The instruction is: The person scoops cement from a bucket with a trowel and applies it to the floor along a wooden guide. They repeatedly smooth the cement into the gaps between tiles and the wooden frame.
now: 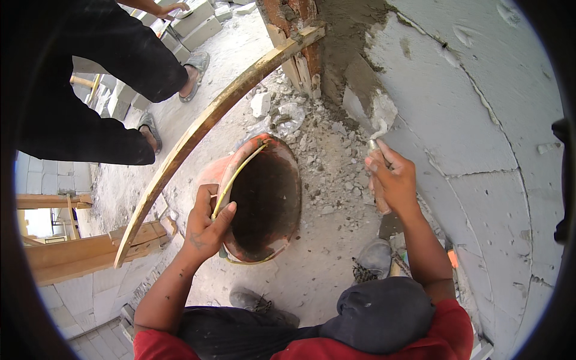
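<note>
An orange-red bucket is tipped with its dark, mortar-stained mouth toward me. My left hand is closed on its left rim, the thumb over the yellow handle. In my right hand is a trowel, gripped by its wooden handle. Its blade points up and away, against or close to the lower part of the grey block wall; contact is hard to tell. Pale mortar clings to the blade near the neck. Beyond it, wet grey mortar coats the wall beside a brown post.
A long wooden strip slants from the post down to the left. Rubble lies along the wall's foot. Another person's dark-trousered legs stand at the upper left near stacked blocks. Planks top a low block wall at left.
</note>
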Motion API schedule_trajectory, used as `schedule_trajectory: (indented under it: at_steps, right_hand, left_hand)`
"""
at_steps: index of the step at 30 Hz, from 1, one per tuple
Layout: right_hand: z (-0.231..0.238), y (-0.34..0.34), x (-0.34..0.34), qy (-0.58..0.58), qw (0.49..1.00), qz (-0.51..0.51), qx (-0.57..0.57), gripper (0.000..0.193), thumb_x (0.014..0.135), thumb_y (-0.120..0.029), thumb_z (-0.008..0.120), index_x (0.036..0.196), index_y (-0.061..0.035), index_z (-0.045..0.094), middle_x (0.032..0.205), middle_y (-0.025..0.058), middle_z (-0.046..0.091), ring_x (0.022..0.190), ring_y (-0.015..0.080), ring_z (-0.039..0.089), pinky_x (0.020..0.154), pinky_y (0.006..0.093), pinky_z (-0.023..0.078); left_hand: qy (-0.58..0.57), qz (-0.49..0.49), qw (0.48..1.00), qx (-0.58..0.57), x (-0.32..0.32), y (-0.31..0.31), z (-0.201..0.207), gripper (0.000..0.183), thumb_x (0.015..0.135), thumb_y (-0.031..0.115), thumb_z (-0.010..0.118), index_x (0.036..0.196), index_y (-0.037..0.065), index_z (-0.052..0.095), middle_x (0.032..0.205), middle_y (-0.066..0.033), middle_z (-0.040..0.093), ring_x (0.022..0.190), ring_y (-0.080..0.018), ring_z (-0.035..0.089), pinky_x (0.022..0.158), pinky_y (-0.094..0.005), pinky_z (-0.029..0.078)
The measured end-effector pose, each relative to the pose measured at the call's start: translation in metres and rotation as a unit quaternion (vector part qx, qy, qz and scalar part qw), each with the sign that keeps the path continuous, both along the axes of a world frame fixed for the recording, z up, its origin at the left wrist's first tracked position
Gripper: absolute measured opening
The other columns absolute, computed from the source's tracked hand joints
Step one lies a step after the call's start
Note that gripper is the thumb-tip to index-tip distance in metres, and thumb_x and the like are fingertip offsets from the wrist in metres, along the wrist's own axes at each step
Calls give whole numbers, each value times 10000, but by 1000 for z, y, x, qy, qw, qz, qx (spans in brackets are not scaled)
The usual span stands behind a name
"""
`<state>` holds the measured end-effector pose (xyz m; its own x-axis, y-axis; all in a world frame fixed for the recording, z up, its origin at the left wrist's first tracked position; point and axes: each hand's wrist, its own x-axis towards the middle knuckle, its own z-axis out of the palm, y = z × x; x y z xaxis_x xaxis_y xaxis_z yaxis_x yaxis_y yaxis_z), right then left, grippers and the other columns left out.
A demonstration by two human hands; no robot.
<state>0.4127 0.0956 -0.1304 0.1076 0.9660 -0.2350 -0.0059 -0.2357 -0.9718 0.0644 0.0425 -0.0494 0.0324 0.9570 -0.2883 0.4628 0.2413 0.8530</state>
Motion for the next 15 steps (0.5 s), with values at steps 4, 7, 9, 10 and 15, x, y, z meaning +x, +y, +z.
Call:
schedule_trajectory:
  at_steps: [4, 7, 9, 10, 15]
  right_hand:
    - [2, 16, -11, 13, 1000, 22, 0, 590, 909, -149, 723, 1393, 99, 493, 853, 102, 682, 558, 98, 565, 506, 266, 490]
    - [-2, 33, -25, -5, 1000, 20, 18, 593, 923, -146, 703, 1419, 82, 472, 860, 124, 675, 533, 115, 559, 478, 271, 472]
    - [-5, 43, -30, -13, 1000, 12, 9, 596, 914, -178, 703, 1403, 86, 490, 834, 109, 681, 537, 103, 560, 495, 280, 481]
    - [-7, 47, -32, -20, 1000, 4, 2, 598, 909, -195, 702, 1395, 89, 499, 821, 101, 683, 539, 97, 560, 503, 284, 485]
    - [-23, 52, -41, -57, 998, 20, 0, 572, 894, -177, 686, 1388, 59, 523, 833, 111, 719, 547, 107, 575, 534, 274, 491]
  left_hand:
    - [21, -7, 1000, 13, -3, -1, -4, 293, 993, 176, 601, 1190, 47, 427, 803, -34, 563, 614, -87, 521, 550, -256, 440]
    - [10, -1, 1000, -3, -4, -4, -2, 296, 994, 186, 604, 1184, 44, 426, 790, -32, 560, 626, -85, 520, 555, -256, 439]
    - [10, -2, 1000, -12, -3, -6, -1, 302, 996, 200, 607, 1177, 44, 422, 781, -34, 560, 593, -91, 533, 541, -259, 443]
    - [12, -6, 1000, -9, -3, -8, 0, 304, 997, 202, 607, 1177, 43, 420, 782, -35, 562, 581, -93, 536, 537, -260, 444]
    - [-8, 1, 1000, -26, -1, -5, 1, 314, 997, 178, 600, 1194, 43, 396, 783, -51, 564, 513, -114, 556, 474, -262, 453]
